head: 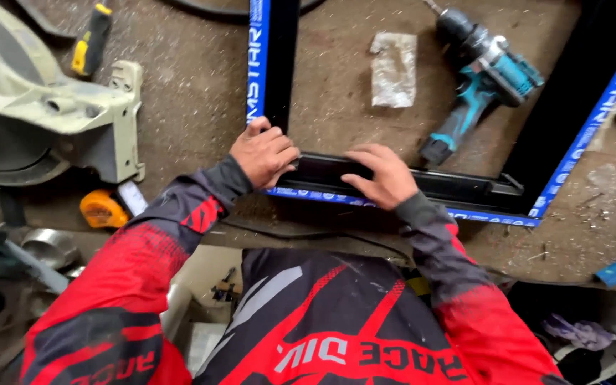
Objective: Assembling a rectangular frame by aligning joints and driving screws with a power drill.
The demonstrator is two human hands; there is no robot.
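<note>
The left hand [264, 152] is pressing down on the near left corner of a black frame [422, 187], fingers curled over the spot where the upright bar [274, 64] is meeting the near bar; it is bearing on the corner more than gripping it. The right hand [381, 175] is lying flat and open on the near bar just beside it, fingers spread, holding nothing. The frame is lying on a dusty brown workbench [194, 93], and three sides appear already joined, judging by how they are sitting: the left upright, the near bar and a right bar [579, 100] running off toward the far right. Whether the left corner is already fastened I cannot tell, and the far side is lying out of view. Blue protective strips with white lettering are running along the outer edges of the bars. A teal and black drill [483, 71] is resting inside the frame, near a crumpled clear plastic bag [393, 69]. A yellow tape measure [103, 209] is sitting beside a grey saw base [44, 107].
</note>
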